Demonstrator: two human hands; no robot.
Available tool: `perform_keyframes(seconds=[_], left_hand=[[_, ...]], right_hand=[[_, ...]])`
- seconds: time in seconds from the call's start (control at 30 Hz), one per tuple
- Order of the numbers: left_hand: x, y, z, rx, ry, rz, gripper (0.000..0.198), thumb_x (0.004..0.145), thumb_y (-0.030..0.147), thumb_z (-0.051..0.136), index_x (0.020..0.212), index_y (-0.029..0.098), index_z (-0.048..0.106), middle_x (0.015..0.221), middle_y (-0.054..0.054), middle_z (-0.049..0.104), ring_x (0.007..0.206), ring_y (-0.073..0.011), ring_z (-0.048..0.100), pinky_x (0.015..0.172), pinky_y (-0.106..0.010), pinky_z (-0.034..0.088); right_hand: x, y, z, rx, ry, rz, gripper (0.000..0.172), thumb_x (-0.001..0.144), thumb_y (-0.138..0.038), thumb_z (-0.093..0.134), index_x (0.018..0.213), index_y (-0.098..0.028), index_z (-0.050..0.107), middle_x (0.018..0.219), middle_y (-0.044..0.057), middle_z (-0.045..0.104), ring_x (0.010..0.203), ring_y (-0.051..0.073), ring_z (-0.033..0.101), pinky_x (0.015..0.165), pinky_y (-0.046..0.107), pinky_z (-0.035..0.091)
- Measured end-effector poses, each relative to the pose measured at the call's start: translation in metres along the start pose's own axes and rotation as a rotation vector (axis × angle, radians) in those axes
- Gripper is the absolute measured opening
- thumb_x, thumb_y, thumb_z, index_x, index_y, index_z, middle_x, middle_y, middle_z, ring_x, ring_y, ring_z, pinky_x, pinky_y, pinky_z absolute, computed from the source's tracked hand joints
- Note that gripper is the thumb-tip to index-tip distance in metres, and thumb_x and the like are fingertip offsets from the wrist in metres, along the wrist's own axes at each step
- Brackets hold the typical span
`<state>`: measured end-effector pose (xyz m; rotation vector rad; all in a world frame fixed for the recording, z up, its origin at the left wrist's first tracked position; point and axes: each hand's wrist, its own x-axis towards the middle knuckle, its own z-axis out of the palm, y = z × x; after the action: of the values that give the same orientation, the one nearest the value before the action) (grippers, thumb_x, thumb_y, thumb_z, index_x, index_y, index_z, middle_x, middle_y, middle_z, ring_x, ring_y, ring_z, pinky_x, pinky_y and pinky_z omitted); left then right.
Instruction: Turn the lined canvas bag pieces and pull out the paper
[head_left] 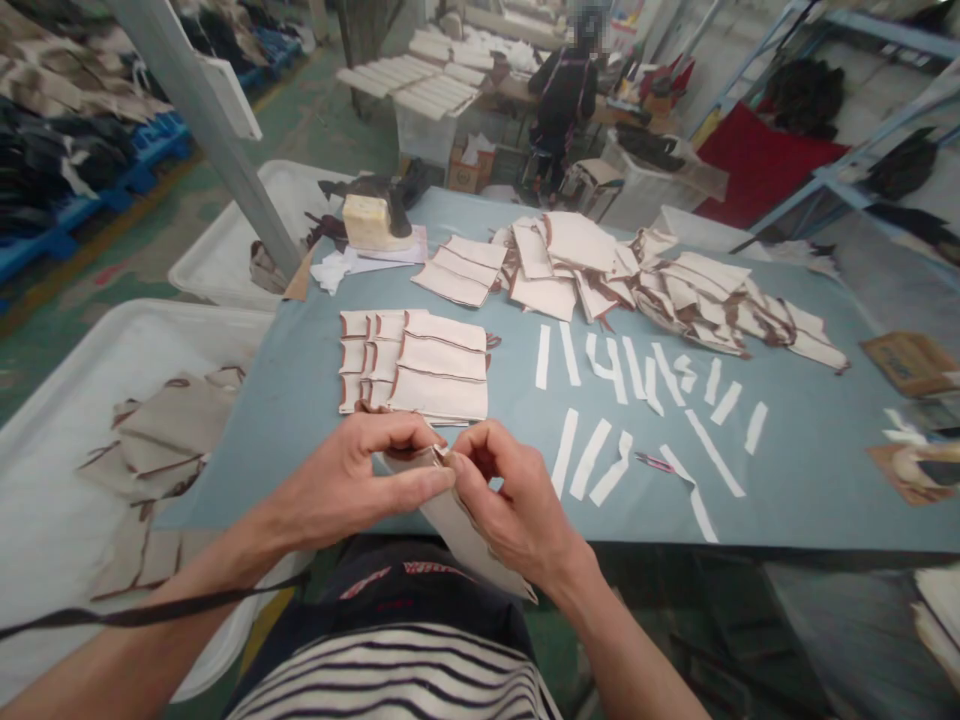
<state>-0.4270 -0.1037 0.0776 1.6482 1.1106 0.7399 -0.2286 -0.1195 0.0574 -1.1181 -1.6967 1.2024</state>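
Observation:
A cream fabric panel [469, 535] with a brown edge hangs between my hands at the table's front edge. My left hand [390, 465] pinches its upper edge between thumb and fingers. Close beside it, my right hand [502, 490] grips the same edge, fingertips almost touching those of the left. Just beyond my hands lie overlapping stacks of similar cream panels [442, 365] with brown edges. Several white strips [566, 450] are spread over the table to the right. Among them lies a small pink-handled tool [655, 462], perhaps a thread snipper.
A heap of cream panels [585, 250] runs along the back of the blue-grey table [517, 450]. A yellowish block [367, 222] stands at the back left. White tubs [150, 340] flank the table's left side, near a metal post [225, 130]. A person [566, 95] sits in the background.

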Motion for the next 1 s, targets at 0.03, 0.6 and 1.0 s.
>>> perform_keyframes(seconds=[0.03, 0.6, 1.0], left_hand=[[0.000, -0.002, 0.001, -0.011, 0.008, -0.019, 0.029, 0.086, 0.043, 0.071, 0.070, 0.019, 0.069, 0.070, 0.000, 0.065, 0.067, -0.0158, 0.057, 0.060, -0.025, 0.044], [0.002, -0.002, 0.025, 0.065, 0.162, 0.051, 0.029, 0.087, 0.036, 0.053, 0.061, 0.022, 0.052, 0.062, 0.004, 0.055, 0.059, -0.0132, 0.049, 0.056, -0.024, 0.040], [0.014, -0.015, 0.035, 0.134, 0.286, -0.106, 0.042, 0.082, 0.048, 0.054, 0.050, 0.025, 0.043, 0.050, 0.006, 0.038, 0.051, -0.0121, 0.037, 0.050, -0.027, 0.028]], right_hand=[[-0.002, -0.001, 0.002, -0.021, 0.012, -0.013, 0.021, 0.102, -0.035, 0.058, 0.085, -0.023, 0.055, 0.067, -0.006, 0.056, 0.056, 0.010, 0.048, 0.053, 0.022, 0.037], [-0.026, -0.008, 0.024, -0.300, 0.264, 0.130, 0.017, 0.101, -0.038, 0.061, 0.101, -0.021, 0.068, 0.074, -0.001, 0.072, 0.060, 0.014, 0.066, 0.058, 0.024, 0.047], [-0.011, 0.023, 0.037, -0.458, 0.253, 0.036, 0.027, 0.092, -0.030, 0.058, 0.068, -0.024, 0.045, 0.062, -0.002, 0.059, 0.061, 0.014, 0.053, 0.062, 0.031, 0.031]])
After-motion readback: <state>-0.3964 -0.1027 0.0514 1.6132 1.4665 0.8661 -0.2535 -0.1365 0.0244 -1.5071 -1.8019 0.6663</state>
